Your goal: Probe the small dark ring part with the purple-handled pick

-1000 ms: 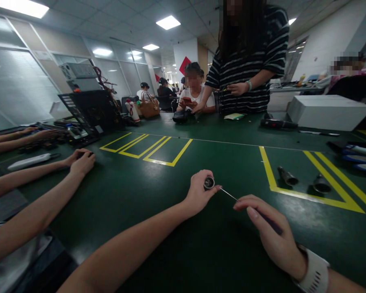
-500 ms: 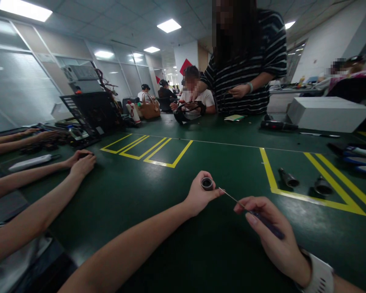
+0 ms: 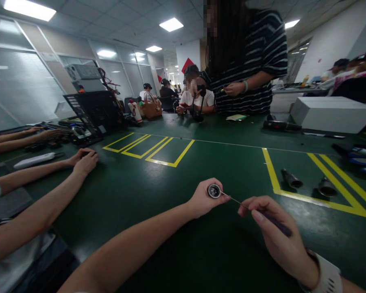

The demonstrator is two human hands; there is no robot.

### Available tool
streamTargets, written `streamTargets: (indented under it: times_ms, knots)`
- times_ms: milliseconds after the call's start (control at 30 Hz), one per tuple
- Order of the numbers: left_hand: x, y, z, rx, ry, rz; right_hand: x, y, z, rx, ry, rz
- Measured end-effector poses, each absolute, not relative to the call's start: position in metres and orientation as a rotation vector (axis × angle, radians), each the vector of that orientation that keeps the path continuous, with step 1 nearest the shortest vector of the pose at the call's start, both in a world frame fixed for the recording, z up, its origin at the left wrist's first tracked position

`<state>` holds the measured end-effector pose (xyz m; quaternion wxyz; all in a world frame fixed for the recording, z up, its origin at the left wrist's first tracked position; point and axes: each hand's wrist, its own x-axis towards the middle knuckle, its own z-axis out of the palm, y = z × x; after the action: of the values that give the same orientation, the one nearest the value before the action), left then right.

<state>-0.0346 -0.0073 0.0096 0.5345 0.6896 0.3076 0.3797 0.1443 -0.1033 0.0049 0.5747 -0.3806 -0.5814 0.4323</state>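
My left hand (image 3: 201,201) is closed around a dark metal cylindrical part (image 3: 214,191), its round open end turned up toward me. Inside that opening some lighter detail shows, too small to make out. In my right hand (image 3: 280,244) is a thin screwdriver (image 3: 274,222) with a dark handle, pinched between thumb and fingers. Its slim shaft points left, and the tip meets the rim of the cylindrical part; whether it enters is unclear. To the right, two dark metal tapered fittings (image 3: 292,179) lie inside a yellow-taped area of the green table (image 3: 158,219).
More yellow tape outlines (image 3: 161,160) mark the table ahead. A co-worker's hands (image 3: 85,158) rest at left near a white tool (image 3: 35,160). At far right are a white box (image 3: 329,114) and a dark power tool (image 3: 280,124). A person in a striped shirt (image 3: 247,69) stands opposite.
The screwdriver tip has come to the cylindrical part's rim from just beside it. The part is tilted so more of its inside shows. Across the table, the black object has been turned upright.
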Motion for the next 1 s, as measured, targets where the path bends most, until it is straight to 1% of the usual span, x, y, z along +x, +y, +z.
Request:
streamTargets:
  times_ms: [133, 300, 533, 733, 1000]
  knots:
    - [-0.035, -0.01, 0.005, 1.902, 0.776, 0.863, 0.14, -0.106, 0.011, -1.011, -1.483, 0.974]
    - [-0.033, -0.014, 0.002, 2.264, 0.97, 0.851, 0.133, -0.108, 0.022, -1.168, -1.602, 0.817]
    - [-0.033, -0.015, 0.004, 2.363, 1.122, 0.902, 0.132, -0.109, 0.023, -1.16, -1.582, 0.809]
    - [-0.033, -0.015, 0.005, 2.349, 1.103, 0.904, 0.13, -0.107, 0.022, -1.153, -1.528, 0.964]
    - [-0.035, -0.015, 0.005, 2.213, 1.036, 0.947, 0.13, -0.099, 0.018, -1.014, -1.077, 1.328]
